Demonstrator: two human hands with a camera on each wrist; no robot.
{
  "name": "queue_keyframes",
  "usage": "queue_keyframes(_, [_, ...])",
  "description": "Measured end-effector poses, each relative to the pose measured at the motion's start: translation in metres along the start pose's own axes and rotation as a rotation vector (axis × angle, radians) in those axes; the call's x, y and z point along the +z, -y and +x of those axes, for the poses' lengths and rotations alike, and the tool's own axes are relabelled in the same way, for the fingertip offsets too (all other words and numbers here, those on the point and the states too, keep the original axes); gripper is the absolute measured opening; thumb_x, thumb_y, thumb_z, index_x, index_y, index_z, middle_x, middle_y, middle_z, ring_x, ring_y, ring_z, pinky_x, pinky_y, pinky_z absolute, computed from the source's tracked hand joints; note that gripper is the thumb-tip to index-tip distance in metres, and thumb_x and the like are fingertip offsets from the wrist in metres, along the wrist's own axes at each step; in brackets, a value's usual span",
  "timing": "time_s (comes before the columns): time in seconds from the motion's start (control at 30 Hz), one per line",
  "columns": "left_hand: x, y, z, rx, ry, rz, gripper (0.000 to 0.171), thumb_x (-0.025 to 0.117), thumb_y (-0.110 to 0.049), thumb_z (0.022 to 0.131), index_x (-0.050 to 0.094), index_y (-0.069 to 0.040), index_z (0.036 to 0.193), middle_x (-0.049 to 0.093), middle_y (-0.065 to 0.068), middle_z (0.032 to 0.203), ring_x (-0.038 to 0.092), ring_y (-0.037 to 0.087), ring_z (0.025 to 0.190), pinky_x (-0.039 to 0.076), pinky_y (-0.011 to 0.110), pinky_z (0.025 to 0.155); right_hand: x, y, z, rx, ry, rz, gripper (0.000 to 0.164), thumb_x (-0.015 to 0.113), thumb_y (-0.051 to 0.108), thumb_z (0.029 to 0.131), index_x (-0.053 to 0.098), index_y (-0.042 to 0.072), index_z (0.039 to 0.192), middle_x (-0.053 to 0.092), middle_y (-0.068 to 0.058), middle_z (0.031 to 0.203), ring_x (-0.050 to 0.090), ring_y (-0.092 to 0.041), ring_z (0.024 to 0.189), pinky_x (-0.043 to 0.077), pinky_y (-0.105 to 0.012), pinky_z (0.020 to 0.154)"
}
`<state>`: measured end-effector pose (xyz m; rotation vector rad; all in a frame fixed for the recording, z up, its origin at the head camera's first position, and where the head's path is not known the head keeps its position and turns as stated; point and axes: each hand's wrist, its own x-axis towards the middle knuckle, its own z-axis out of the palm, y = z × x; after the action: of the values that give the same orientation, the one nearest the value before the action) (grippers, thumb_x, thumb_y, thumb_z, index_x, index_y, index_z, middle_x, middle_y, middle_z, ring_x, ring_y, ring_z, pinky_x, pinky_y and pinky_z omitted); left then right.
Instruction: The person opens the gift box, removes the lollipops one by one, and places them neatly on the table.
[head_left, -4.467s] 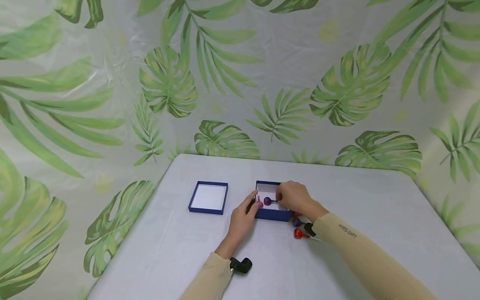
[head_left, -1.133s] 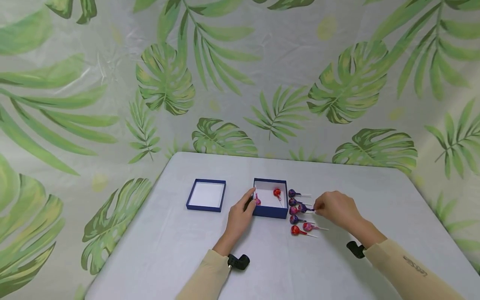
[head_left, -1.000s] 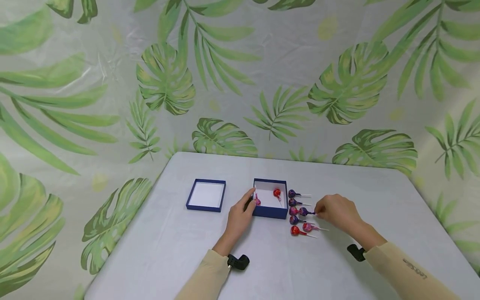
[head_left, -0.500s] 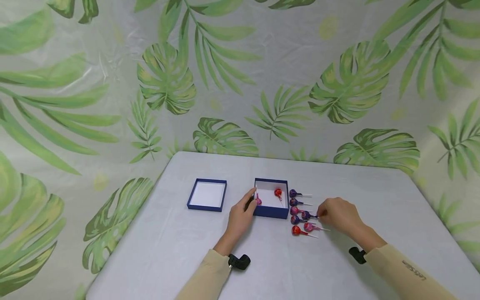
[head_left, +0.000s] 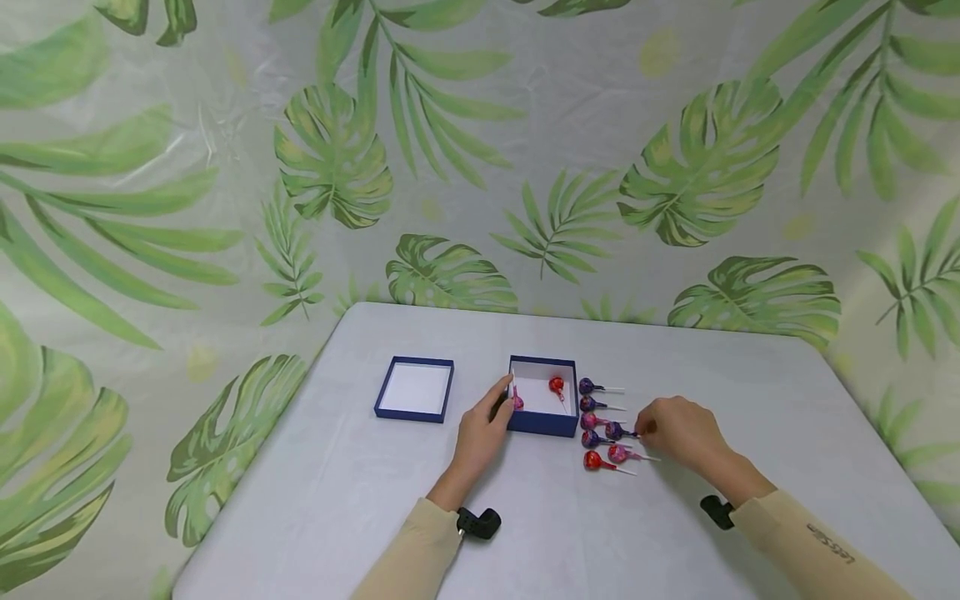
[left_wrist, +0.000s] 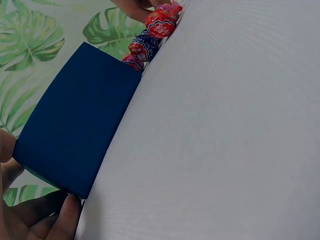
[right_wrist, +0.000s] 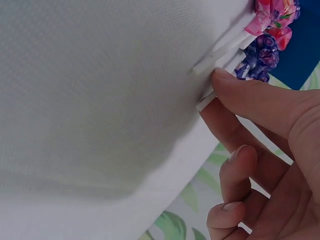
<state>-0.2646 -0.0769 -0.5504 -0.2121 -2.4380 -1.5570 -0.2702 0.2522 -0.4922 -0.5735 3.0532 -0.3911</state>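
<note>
My left hand (head_left: 480, 435) holds the left side of an open blue box (head_left: 542, 424) with a white inside. Its fingers also show at the box corner in the left wrist view. Inside the box lie a red lollipop (head_left: 556, 384) and a pink lollipop (head_left: 518, 402). To the right, my right hand (head_left: 681, 429) pinches the stick of a purple lollipop (head_left: 613, 431) between thumb and index finger, low over the table. In the right wrist view the white stick end (right_wrist: 206, 101) pokes out past the fingertips.
Beside the box's right wall, several wrapped lollipops lie roughly in a column, sticks pointing right: purple lollipops, a pink lollipop (head_left: 619, 453) and a red lollipop (head_left: 592, 460) among them. A shallow blue-edged lid (head_left: 414, 390) lies left on the white table (head_left: 540, 533). Leaf-patterned cloth hangs behind.
Earlier my right hand was inside the box at a purple lollipop; now it is outside, right of the box. Over the last second it shifted the purple lollipop slightly right and nearer me.
</note>
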Motion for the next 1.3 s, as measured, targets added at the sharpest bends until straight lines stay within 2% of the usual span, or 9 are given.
queue_keyframes(0.37, [0.000, 0.000, 0.001, 0.006, 0.002, -0.010, 0.044, 0.055, -0.027, 0.105, 0.052, -0.032, 0.148, 0.053, 0.001, 0.147, 0.048, 0.024, 0.136, 0.039, 0.047, 0.112, -0.001, 0.000, -0.001, 0.007, 0.001, 0.006, 0.010, 0.082, 0.008, 0.080, 0.079, 0.017, 0.086, 0.072, 0.004, 0.083, 0.065, -0.019, 0.077, 0.056, -0.044, 0.062])
queue_keyframes(0.63, [0.000, -0.001, 0.001, 0.000, 0.002, 0.001, 0.044, 0.055, -0.029, 0.104, 0.052, -0.036, 0.148, 0.054, 0.000, 0.146, 0.048, 0.023, 0.136, 0.040, 0.047, 0.112, -0.004, -0.002, -0.002, 0.004, 0.009, 0.002, 0.012, 0.080, 0.007, 0.078, 0.078, 0.018, 0.085, 0.069, 0.005, 0.081, 0.062, -0.016, 0.074, 0.053, -0.041, 0.059])
queue_keyframes(0.83, [0.000, -0.001, 0.000, -0.006, 0.001, -0.001, 0.044, 0.055, -0.029, 0.104, 0.052, -0.036, 0.147, 0.053, 0.001, 0.146, 0.048, 0.024, 0.136, 0.039, 0.048, 0.112, -0.012, -0.002, -0.002, 0.008, 0.017, -0.003, 0.015, 0.078, 0.006, 0.078, 0.078, 0.016, 0.088, 0.067, 0.004, 0.080, 0.057, -0.015, 0.071, 0.049, -0.037, 0.056])
queue_keyframes(1.03, [0.001, 0.002, -0.001, -0.030, 0.013, -0.002, 0.044, 0.053, -0.034, 0.104, 0.051, -0.043, 0.147, 0.053, -0.004, 0.147, 0.046, 0.020, 0.136, 0.038, 0.045, 0.113, -0.022, 0.003, 0.000, 0.003, 0.013, -0.009, 0.014, 0.080, 0.010, 0.080, 0.078, 0.016, 0.093, 0.064, 0.004, 0.079, 0.057, -0.015, 0.070, 0.048, -0.037, 0.055])
queue_keyframes(1.3, [0.001, 0.001, -0.001, -0.033, 0.012, -0.010, 0.044, 0.053, -0.032, 0.104, 0.050, -0.043, 0.147, 0.052, -0.004, 0.147, 0.046, 0.020, 0.137, 0.037, 0.045, 0.113, -0.042, 0.016, 0.013, -0.037, -0.008, 0.024, 0.018, 0.082, 0.014, 0.082, 0.078, 0.015, 0.100, 0.066, 0.004, 0.081, 0.058, -0.016, 0.071, 0.048, -0.035, 0.056])
